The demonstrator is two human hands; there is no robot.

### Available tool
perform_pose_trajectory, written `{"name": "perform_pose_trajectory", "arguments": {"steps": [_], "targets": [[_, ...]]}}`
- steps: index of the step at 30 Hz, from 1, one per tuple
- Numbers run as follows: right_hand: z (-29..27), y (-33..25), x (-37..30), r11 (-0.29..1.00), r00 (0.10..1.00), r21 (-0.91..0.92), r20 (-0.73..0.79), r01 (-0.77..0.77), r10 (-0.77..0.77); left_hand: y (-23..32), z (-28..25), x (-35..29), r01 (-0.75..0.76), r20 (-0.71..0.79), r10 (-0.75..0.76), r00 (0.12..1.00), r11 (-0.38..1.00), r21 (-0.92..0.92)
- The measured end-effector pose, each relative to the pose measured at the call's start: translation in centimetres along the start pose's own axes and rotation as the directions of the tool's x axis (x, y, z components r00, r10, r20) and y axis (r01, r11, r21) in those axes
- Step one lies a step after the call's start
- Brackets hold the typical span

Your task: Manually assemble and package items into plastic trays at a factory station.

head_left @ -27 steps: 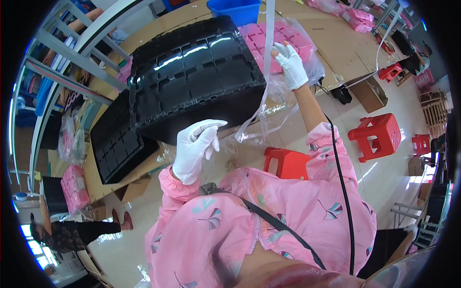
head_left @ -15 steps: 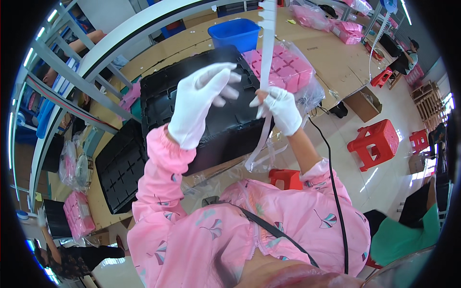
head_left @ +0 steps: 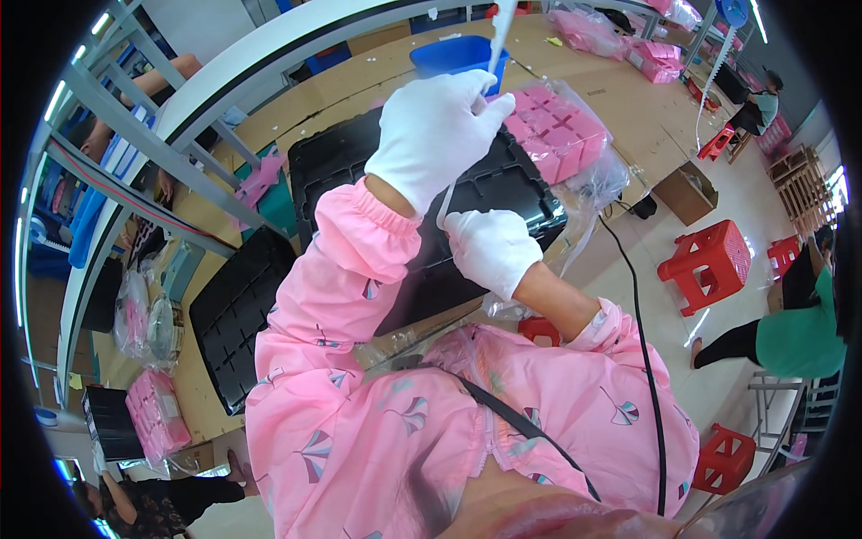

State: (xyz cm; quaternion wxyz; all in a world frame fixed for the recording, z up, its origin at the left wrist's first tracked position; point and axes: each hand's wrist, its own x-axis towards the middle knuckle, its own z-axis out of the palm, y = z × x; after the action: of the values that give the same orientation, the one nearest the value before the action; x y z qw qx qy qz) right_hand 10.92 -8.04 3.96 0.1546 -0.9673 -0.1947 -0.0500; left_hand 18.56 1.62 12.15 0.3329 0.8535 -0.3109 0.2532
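My left hand (head_left: 435,136), in a white glove, is raised over a black moulded plastic tray (head_left: 334,153). Its thumb and fingers close around a long white strip (head_left: 504,34) that comes down from the upper edge of the view. Lower and to the right, my gloved right hand (head_left: 494,253) is closed on the strip's lower stretch, at the tray's near side. Between the two hands the strip runs as a thin, edge-on line. The fingertips of my right hand are partly hidden.
Pink blocks (head_left: 558,135) in clear plastic lie right of the tray, with a blue bin (head_left: 449,56) behind. A second black tray (head_left: 235,314) leans at left. A black cable (head_left: 633,332) hangs at right. Red stools (head_left: 708,268) stand on the floor; other people are farther off.
My left hand has moved up and right and closed on the strip. My right hand has come down and left, still holding it. A person in green at right has shifted.
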Motion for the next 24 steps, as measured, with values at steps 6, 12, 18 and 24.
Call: {"name": "perform_pose_trajectory", "arguments": {"steps": [6, 12, 18, 24], "targets": [[0.4, -1.7, 0.9, 0.993, 0.992, -0.005, 0.052, 0.114, -0.113, -1.8, -2.9, -1.2, 0.225, 0.103, -0.200, 0.974, 0.872, -0.435], [0.1, -2.5, 2.0, 0.981, 0.981, -0.054, 0.067, 0.187, -0.184, -2.1, -4.7, 0.0, 0.179, 0.150, -0.133, 0.980, 0.917, -0.357], [-0.2, -1.8, 2.0, 0.973, 0.970, -0.087, 0.134, 0.215, -0.202, 1.1, -6.2, 3.1, 0.286, 0.192, -0.213, 0.958, 0.763, -0.580], [0.2, 0.0, 0.6, 0.942, 0.938, -0.114, 0.190, 0.316, -0.291, 0.1, -4.6, 4.3, 0.217, 0.239, -0.119, 0.964, 0.872, -0.440]]}}
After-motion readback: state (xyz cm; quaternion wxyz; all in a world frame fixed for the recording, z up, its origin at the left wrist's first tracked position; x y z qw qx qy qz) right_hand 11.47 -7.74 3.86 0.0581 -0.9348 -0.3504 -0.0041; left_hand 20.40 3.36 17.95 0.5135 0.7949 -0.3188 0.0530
